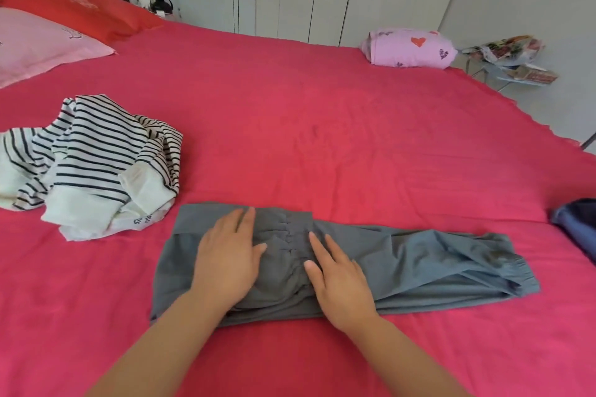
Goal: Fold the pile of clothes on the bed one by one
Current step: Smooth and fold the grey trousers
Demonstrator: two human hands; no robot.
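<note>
Pressing one folded grey fabric trousers [419, 261]: left hand [225, 264], right hand [342, 283] flat, fingers straight; one crumpled striped top [96, 154] beyond left hand.

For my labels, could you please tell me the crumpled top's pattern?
The top is white with thin dark stripes; head view.

Bright soft daylight, wide-angle edge distortion

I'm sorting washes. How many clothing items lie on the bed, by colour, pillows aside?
Grey: 1, the grey trousers
Black-and-white: 1, the striped heap, perhaps more than one piece
Lilac: 1, the lilac bundle with hearts
Dark blue: 1, the dark blue garment, cut by the frame edge
Total: 4
</note>
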